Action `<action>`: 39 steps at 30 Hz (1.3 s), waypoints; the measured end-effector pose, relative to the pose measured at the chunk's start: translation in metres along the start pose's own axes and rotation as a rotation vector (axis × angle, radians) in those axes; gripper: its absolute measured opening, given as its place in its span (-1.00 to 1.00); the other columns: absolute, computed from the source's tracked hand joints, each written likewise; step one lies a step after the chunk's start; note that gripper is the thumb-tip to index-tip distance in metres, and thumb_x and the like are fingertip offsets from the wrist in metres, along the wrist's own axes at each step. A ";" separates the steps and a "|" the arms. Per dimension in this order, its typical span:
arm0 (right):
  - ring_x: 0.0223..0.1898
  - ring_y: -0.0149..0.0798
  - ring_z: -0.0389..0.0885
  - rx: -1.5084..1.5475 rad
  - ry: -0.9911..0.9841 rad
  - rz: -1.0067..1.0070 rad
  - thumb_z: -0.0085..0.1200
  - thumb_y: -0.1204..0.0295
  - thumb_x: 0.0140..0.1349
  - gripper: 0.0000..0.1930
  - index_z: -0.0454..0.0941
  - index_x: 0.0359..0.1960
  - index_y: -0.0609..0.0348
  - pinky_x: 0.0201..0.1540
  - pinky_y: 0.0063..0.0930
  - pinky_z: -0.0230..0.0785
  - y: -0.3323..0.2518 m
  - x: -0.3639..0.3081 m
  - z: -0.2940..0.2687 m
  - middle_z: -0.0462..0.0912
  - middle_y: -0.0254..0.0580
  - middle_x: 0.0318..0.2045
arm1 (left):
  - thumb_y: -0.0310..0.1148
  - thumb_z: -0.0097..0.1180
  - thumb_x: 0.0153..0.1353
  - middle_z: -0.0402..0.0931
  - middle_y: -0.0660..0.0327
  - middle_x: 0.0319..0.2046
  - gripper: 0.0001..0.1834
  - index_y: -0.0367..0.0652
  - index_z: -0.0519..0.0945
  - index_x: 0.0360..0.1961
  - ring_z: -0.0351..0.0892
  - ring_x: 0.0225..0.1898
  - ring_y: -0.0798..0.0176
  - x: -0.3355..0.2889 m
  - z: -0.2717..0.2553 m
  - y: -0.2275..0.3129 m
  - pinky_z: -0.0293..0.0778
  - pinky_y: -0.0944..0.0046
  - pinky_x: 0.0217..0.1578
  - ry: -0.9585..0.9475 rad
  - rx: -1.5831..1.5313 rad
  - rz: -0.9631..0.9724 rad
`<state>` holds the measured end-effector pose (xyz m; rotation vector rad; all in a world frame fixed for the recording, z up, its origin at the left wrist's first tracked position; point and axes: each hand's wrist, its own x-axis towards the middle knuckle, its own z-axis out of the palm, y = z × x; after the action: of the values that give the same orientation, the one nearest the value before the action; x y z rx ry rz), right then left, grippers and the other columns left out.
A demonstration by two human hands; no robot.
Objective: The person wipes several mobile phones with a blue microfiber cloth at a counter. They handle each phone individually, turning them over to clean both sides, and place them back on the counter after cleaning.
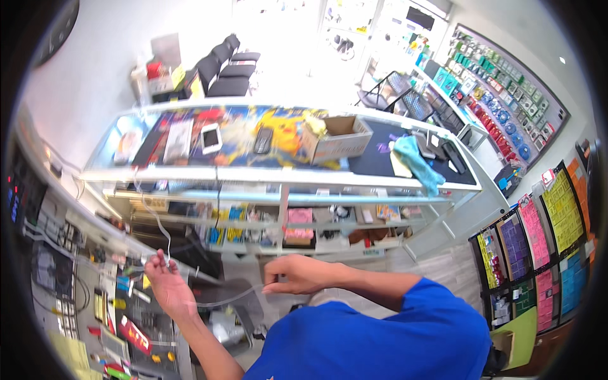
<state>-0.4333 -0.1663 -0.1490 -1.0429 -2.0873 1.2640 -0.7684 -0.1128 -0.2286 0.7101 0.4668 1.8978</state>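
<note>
My left hand (170,288) is raised at the lower left, palm up, its fingertips pinched on a thin white cable (159,221). One stretch of the cable climbs from those fingers to the counter's left front edge. Another stretch droops past my left wrist toward my right hand (303,273). That right hand is curled in front of my chest, thumb and fingers closed on the cable. On the glass counter (291,174) ahead lie a white phone (211,138), a dark phone (263,140) and a white flat box (178,140).
An open cardboard box (339,142) and a light-blue cloth (418,161) sit on the counter's right half. Below are shelves of packaged goods. A cluttered workbench (126,291) runs along my left. Racks of coloured cards (532,234) stand at right; black chairs (228,69) stand beyond.
</note>
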 end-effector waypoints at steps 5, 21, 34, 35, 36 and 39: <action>-0.27 -0.15 0.67 -0.086 0.169 0.083 0.33 0.18 0.48 -0.66 0.65 -0.25 0.26 -0.15 -0.22 0.49 -0.011 -0.057 -0.123 0.71 -0.11 -0.35 | -0.21 0.18 0.57 0.60 0.21 0.05 -0.76 -0.17 0.63 0.01 0.52 0.27 0.22 0.042 0.162 -0.083 0.37 0.17 0.26 -0.316 0.162 -0.109; -0.34 -0.06 0.77 0.773 0.101 -0.197 0.11 0.25 0.46 -0.68 0.43 -0.46 0.10 -0.25 -0.23 0.58 0.010 -0.073 -0.301 0.66 -0.12 -0.50 | 0.22 -0.18 0.68 0.70 0.09 0.14 -0.27 -0.26 0.56 0.36 0.67 0.23 0.18 -0.003 0.265 -0.234 0.55 0.14 0.25 -0.752 -0.037 -0.853; -0.40 -0.35 0.72 1.470 0.066 -0.709 -0.03 0.29 0.59 -0.65 0.37 -0.48 -0.04 -0.36 -0.43 0.44 0.023 -0.015 -0.276 0.61 -0.38 -0.49 | 0.20 0.04 0.61 0.50 0.14 0.37 -0.16 -0.23 0.27 0.61 0.53 0.34 0.20 -0.009 0.313 -0.250 0.44 0.11 0.34 -0.869 -0.487 -1.191; -0.40 -0.36 0.73 1.512 0.077 -0.768 0.01 0.31 0.58 -0.65 0.36 -0.48 -0.04 -0.38 -0.45 0.44 0.021 -0.013 -0.274 0.62 -0.38 -0.49 | 0.20 0.04 0.61 0.48 0.16 0.38 -0.15 -0.22 0.26 0.62 0.53 0.35 0.21 -0.010 0.317 -0.252 0.44 0.11 0.34 -0.865 -0.545 -1.209; -0.39 -0.36 0.74 1.548 0.089 -0.826 0.04 0.33 0.57 -0.65 0.36 -0.48 -0.03 -0.39 -0.47 0.44 0.018 -0.011 -0.270 0.62 -0.38 -0.49 | 0.20 0.03 0.61 0.46 0.17 0.38 -0.15 -0.21 0.25 0.63 0.52 0.35 0.22 -0.011 0.320 -0.257 0.43 0.12 0.34 -0.856 -0.580 -1.244; -0.46 -0.34 0.76 1.689 0.128 -1.004 0.13 0.45 0.49 -0.64 0.36 -0.54 -0.02 -0.47 -0.50 0.47 0.001 -0.012 -0.259 0.63 -0.33 -0.57 | 0.18 0.02 0.63 0.43 0.19 0.39 -0.17 -0.18 0.22 0.65 0.50 0.33 0.24 -0.014 0.328 -0.268 0.43 0.13 0.33 -0.869 -0.646 -1.282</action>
<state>-0.2390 -0.0406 -0.0319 0.5938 -0.5483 1.5443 -0.3644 -0.0132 -0.1477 0.4990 -0.2527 0.3668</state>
